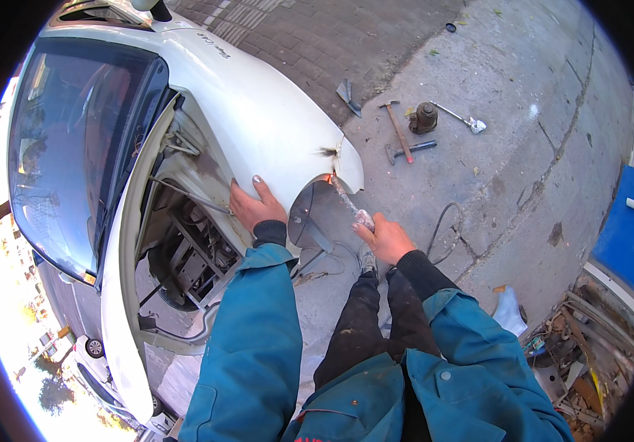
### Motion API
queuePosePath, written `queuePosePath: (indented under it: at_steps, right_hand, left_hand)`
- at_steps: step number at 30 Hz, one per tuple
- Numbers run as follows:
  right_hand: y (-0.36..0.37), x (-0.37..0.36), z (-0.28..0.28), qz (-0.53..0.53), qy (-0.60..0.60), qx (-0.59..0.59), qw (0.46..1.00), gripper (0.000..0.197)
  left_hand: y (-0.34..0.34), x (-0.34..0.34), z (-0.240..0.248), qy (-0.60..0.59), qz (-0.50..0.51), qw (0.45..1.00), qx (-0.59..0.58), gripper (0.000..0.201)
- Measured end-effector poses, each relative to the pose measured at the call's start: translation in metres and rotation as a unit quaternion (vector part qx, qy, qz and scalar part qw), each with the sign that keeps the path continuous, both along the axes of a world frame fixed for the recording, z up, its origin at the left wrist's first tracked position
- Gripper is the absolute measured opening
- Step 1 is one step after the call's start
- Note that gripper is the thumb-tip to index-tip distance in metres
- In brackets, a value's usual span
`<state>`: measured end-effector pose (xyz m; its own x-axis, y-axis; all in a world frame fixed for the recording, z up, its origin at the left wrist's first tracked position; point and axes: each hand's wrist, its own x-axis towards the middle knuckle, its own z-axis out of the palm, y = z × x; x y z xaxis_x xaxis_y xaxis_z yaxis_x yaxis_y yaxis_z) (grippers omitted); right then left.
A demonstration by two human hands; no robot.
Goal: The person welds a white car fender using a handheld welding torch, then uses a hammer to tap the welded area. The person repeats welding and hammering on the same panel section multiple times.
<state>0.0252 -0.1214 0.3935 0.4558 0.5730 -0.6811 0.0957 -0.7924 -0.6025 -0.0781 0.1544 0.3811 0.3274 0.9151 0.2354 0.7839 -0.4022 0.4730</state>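
Observation:
My left hand (257, 205) lies with fingers spread on the inner edge of a small car's white front fender (265, 103). In my right hand (386, 239) is a rod-shaped hot tool (346, 195) with a white-and-pink smeared handle. Its tip meets the fender's lower edge, above the round opening, where a spot glows orange. A dark scorch mark and a crack show on the white panel just above the glow. Forward of my left hand, the open engine bay (203, 254) shows a metal frame and mechanical parts.
On the concrete lie two hammers (399, 136), a brown bottle jack (424, 118), a rod with a whitish lump (458, 116) and a broken dark shard (349, 98). A black cable (446, 228) curls right of my feet. Scrap (575, 361) is piled at lower right.

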Motion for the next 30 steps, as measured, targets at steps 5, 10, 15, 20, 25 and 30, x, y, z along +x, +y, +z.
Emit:
queuePosePath:
  at_steps: [5, 10, 15, 20, 25, 30]
  right_hand:
    - [0.0, 0.001, -0.002, 0.006, 0.0, -0.002, 1.0, 0.071]
    - [-0.001, 0.001, -0.007, 0.003, -0.005, 0.006, 1.0, 0.071]
    - [-0.002, 0.001, -0.008, 0.001, -0.01, 0.013, 1.0, 0.07]
    - [-0.005, 0.0, -0.005, -0.009, 0.0, 0.019, 1.0, 0.068]
    - [-0.03, 0.001, -0.011, -0.039, -0.004, 0.004, 0.999, 0.064]
    - [-0.087, 0.012, -0.029, -0.004, -0.089, -0.06, 0.994, 0.065]
  left_hand:
    - [-0.001, 0.0, 0.0, -0.005, -0.005, 1.0, 0.007, 0.065]
    - [0.002, -0.001, -0.002, 0.008, 0.006, 1.0, -0.009, 0.065]
    - [0.002, -0.001, -0.002, 0.008, 0.003, 1.0, -0.006, 0.065]
    - [0.0, 0.0, 0.0, 0.0, -0.003, 1.0, 0.0, 0.064]
    - [0.001, 0.0, -0.001, 0.006, 0.001, 1.0, 0.003, 0.064]
    - [0.0, -0.001, -0.001, 0.0, 0.001, 1.0, 0.002, 0.063]
